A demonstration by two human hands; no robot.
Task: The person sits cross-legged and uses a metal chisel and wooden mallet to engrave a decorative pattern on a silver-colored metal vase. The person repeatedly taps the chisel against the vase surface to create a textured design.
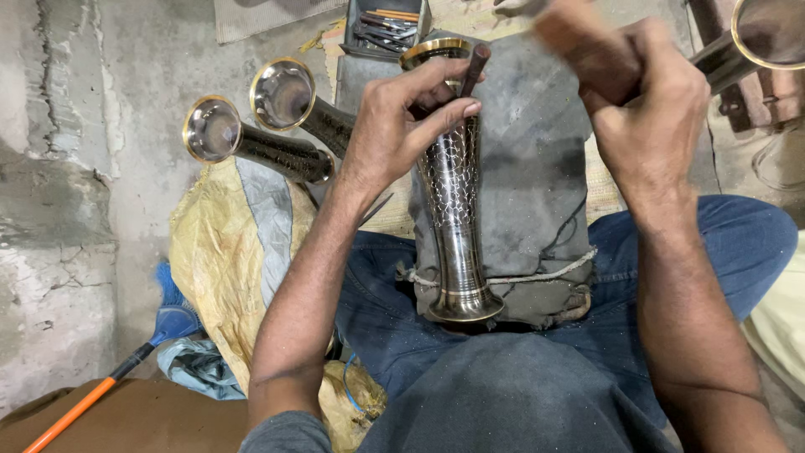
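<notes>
A tall metal vase [457, 226] with a gold rim and an engraved net pattern lies on a dark grey padded block [537, 168] between my knees. My left hand [402, 126] rests on the vase's upper part and holds a thin dark chisel [475, 67] against it. Raised above and to the right, my right hand [650, 109] grips a wooden mallet handle [579, 38], which is blurred.
Two similar dark vases [268, 143] lie on a yellow sack [222, 252] at the left. A metal box of tools [386, 25] stands behind the block. Another vase's mouth [767, 33] shows at the top right. A blue broom with an orange handle [126, 369] lies lower left beside a concrete wall.
</notes>
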